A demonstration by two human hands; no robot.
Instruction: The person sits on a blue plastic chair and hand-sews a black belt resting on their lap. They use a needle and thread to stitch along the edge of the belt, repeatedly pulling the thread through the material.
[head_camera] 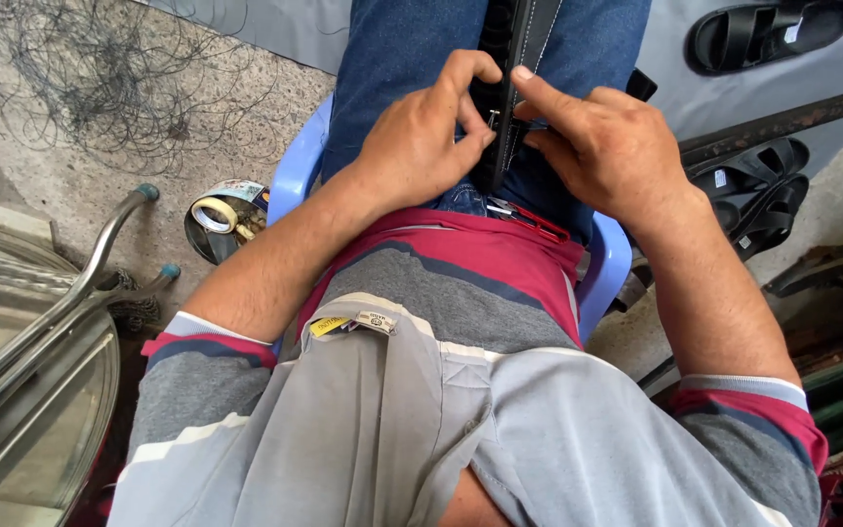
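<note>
I sit on a pale blue plastic chair (290, 166) in blue jeans and a striped grey and maroon shirt. A long black strap-like piece (524, 29) with stitched edges stands upright between my knees. My left hand (421, 141) pinches its left edge, with a small metal part showing between thumb and fingers. My right hand (602, 146) grips it from the right, index finger pressed on the front of the strip. A red-handled tool (534, 220) lies in my lap just below both hands.
A round tin with a roll of tape (221, 220) sits on the floor left of the chair. Tangled thin wire (100, 88) lies at the top left. Metal frames and glass (21, 342) crowd the left. Black sandals (763, 34) and more sandals (758, 190) lie on the right.
</note>
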